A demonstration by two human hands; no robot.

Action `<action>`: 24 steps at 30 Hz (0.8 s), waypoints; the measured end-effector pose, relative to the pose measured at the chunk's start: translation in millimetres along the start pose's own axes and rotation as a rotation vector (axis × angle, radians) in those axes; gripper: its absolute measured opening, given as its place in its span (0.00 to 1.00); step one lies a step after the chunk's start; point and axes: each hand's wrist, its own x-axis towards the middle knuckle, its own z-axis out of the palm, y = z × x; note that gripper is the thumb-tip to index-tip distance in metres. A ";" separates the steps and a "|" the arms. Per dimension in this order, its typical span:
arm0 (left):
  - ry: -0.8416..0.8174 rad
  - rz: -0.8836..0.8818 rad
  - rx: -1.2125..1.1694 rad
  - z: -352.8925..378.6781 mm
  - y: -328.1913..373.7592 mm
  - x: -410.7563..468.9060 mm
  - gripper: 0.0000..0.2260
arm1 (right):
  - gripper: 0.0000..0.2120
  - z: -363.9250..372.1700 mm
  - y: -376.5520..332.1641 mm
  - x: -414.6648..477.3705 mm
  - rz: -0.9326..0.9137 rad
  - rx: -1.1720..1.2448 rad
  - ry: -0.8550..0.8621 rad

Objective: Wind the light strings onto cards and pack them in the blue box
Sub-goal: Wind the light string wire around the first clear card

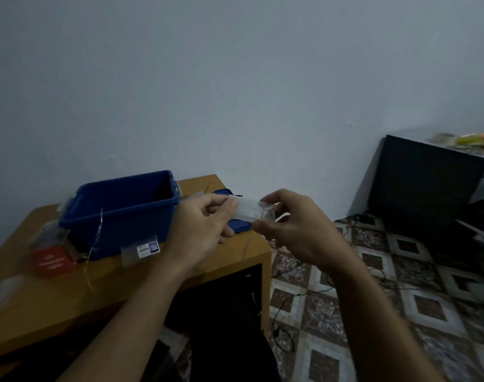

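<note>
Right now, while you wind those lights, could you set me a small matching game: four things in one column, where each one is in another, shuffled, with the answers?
Things:
1. blue box
2. white card
3. red packet
4. labelled clear bag

Places:
A. pinched between the left hand and the right hand
B. on the table, left of the box
C. standing open, lid off
D. lying flat just in front of the box

Pairs: 1-C, 2-A, 3-B, 4-D
</note>
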 end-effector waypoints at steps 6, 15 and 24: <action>0.019 0.004 -0.045 -11.9 2.0 -11.2 0.07 | 0.09 4.9 -1.5 -12.2 0.025 0.329 -0.049; -0.148 -0.138 0.013 -25.5 -0.5 -5.7 0.14 | 0.10 22.5 11.7 -10.2 0.068 0.736 -0.046; -0.524 -0.195 0.263 -25.7 -13.4 -0.8 0.11 | 0.14 15.1 25.1 -5.9 0.080 0.868 -0.122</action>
